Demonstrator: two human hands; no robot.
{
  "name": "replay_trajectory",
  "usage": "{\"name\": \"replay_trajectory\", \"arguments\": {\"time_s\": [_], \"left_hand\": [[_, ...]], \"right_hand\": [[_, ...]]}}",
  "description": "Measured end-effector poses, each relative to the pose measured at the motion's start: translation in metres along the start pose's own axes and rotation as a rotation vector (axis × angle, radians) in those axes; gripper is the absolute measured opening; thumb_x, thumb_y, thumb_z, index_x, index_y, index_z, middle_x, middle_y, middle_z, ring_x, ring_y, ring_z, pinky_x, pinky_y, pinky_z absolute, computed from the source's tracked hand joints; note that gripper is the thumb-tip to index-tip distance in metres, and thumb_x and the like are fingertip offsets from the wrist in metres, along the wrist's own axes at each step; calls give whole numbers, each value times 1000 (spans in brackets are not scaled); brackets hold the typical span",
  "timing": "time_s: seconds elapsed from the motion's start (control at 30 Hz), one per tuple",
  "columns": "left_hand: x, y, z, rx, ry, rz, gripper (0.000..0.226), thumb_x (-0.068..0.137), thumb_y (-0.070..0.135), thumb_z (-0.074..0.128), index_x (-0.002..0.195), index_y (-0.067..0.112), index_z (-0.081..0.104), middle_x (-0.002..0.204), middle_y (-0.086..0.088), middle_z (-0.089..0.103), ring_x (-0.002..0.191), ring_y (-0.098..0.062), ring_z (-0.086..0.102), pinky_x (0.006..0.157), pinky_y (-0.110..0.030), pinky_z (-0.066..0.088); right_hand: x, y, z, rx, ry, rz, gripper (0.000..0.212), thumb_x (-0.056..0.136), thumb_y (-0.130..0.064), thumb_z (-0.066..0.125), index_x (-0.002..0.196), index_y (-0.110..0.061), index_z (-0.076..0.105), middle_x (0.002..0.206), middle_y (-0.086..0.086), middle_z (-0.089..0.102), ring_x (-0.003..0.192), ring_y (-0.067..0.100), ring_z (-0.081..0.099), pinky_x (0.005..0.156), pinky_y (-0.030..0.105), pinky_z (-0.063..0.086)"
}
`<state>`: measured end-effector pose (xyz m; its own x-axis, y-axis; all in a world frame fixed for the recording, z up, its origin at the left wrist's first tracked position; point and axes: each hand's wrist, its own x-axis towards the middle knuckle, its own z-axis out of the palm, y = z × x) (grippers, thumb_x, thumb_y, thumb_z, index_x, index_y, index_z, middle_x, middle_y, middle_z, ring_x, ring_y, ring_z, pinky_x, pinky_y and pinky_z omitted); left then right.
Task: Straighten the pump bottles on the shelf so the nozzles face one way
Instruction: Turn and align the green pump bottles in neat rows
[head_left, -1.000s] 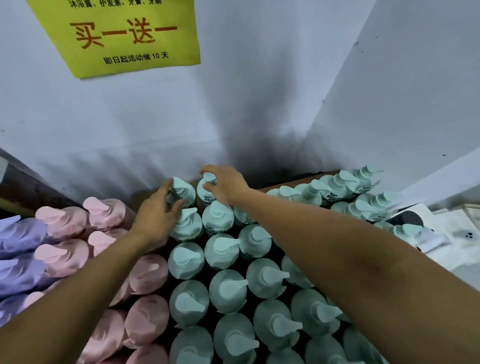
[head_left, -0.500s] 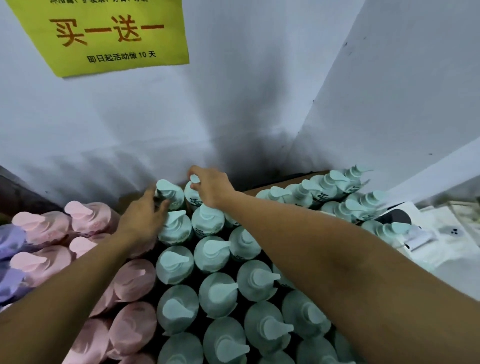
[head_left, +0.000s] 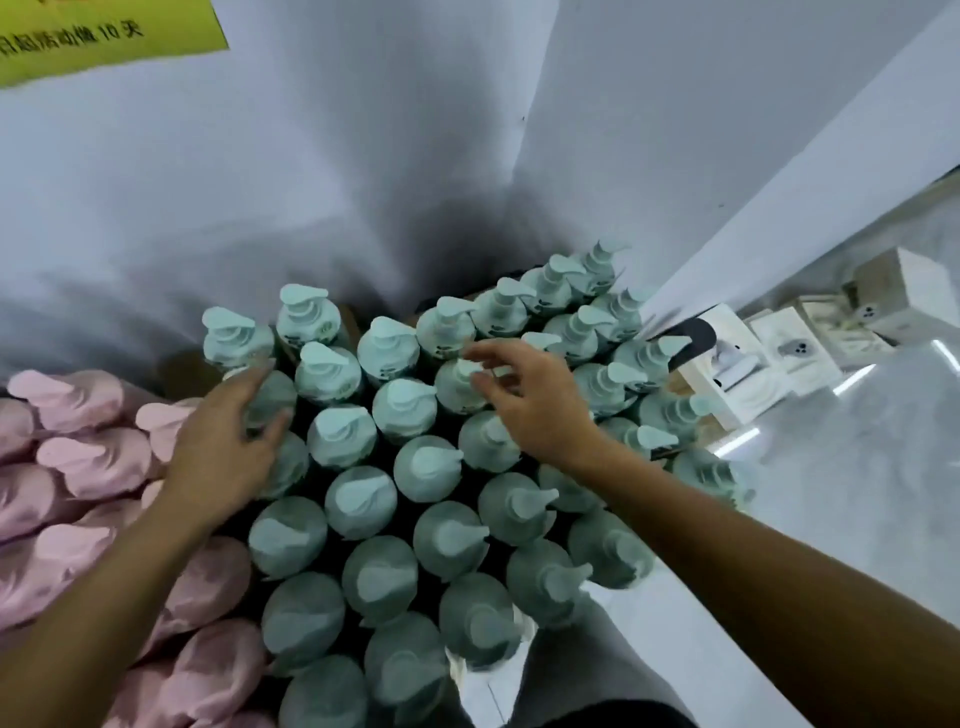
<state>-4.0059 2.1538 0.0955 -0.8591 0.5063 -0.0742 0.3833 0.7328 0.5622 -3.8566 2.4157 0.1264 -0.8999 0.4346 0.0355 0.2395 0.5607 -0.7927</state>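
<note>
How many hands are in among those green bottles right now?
2. The left hand grips a green bottle at the block's left edge, beside the pink bottles; the right hand reaches a pump farther back, right of it. No other hand shows.

Counted thirty-plus teal pump bottles (head_left: 358, 499), about a dozen pink bottles (head_left: 93, 457). Saw two hands (head_left: 218, 457), roughly four white boxes (head_left: 795, 345), one yellow sign (head_left: 104, 47).

At the far left you can read part of one line on the yellow sign (head_left: 104, 47) on the wall: "日起活动做 10 天", its start cut by the frame edge. The dark print on the green pump bottles (head_left: 311, 322) is too small to read.
</note>
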Motion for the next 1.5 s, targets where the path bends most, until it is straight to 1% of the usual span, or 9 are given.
{"name": "replay_trajectory", "arguments": {"time_s": [0.1, 0.23, 0.47, 0.6, 0.67, 0.73, 0.87, 1.1, 1.5], "left_hand": [[-37, 19, 13, -53, 14, 23, 50, 90, 17, 62, 138, 14, 48, 137, -11, 53, 122, -29, 51, 104, -41, 40], [-102, 40, 32, -54, 115, -21, 40, 90, 16, 61, 129, 13, 57, 120, -13, 63, 107, -29, 58, 93, -38, 47], [-219, 75, 79, 6, 284, -93, 31, 86, 15, 66, 117, 12, 66, 104, -10, 66, 92, -30, 61, 82, -39, 52], [-268, 105, 116, -8, 366, -197, 33, 86, 18, 67, 119, 14, 64, 106, -8, 64, 88, -30, 62, 82, -40, 52], [-282, 120, 133, -4, 356, -240, 39, 83, 18, 71, 121, 12, 63, 112, -11, 59, 85, -32, 61, 82, -38, 51], [-290, 133, 145, -8, 331, -269, 48, 80, 16, 74, 125, 9, 60, 121, -15, 52, 97, -33, 59, 87, -37, 49], [-290, 138, 149, 11, 291, -295, 59, 79, 13, 74, 134, 11, 51, 132, -16, 45, 105, -35, 56, 88, -40, 50], [-270, 113, 125, 150, 203, -307, 45, 89, 15, 63, 132, 5, 55, 125, -18, 52, 106, -39, 56, 88, -40, 45], [-272, 101, 127, 123, 275, -241, 30, 90, 10, 63, 119, 4, 66, 111, -16, 64, 99, -36, 61, 83, -34, 44]], "right_hand": [[-55, 41, -59, -157, 79, 142, 17, 91, -19, 64, 106, -20, 70, 101, -7, 70, 87, 5, 64, 77, 21, 53], [-110, 89, -108, -374, 275, 202, 14, 88, -20, 63, 101, -21, 70, 93, -5, 68, 82, 12, 57, 78, 32, 49], [-166, 159, -139, -453, 359, 163, 18, 92, -21, 59, 107, -15, 66, 109, 12, 61, 102, 29, 49, 88, 35, 38], [-187, 202, -173, -361, 221, 226, 33, 94, -28, 55, 124, -14, 57, 122, 13, 53, 114, 32, 48, 98, 44, 42], [-193, 215, -183, -347, 108, 194, 38, 96, -31, 53, 130, -15, 53, 130, 10, 53, 122, 29, 46, 103, 37, 36], [-198, 222, -188, -368, 32, 111, 44, 94, -34, 55, 136, -19, 49, 138, 6, 49, 127, 24, 43, 101, 29, 30], [-187, 221, -186, -424, -112, 10, 61, 89, -32, 63, 144, -26, 37, 149, -4, 37, 129, 20, 46, 100, 36, 42], [-166, 208, -186, -472, -178, -36, 50, 82, -8, 69, 131, -11, 57, 122, 12, 63, 102, 30, 64, 89, 40, 52], [-166, 199, -185, -441, -128, -48, 34, 89, -3, 59, 122, -12, 64, 114, 14, 68, 96, 34, 65, 85, 42, 52]]}}
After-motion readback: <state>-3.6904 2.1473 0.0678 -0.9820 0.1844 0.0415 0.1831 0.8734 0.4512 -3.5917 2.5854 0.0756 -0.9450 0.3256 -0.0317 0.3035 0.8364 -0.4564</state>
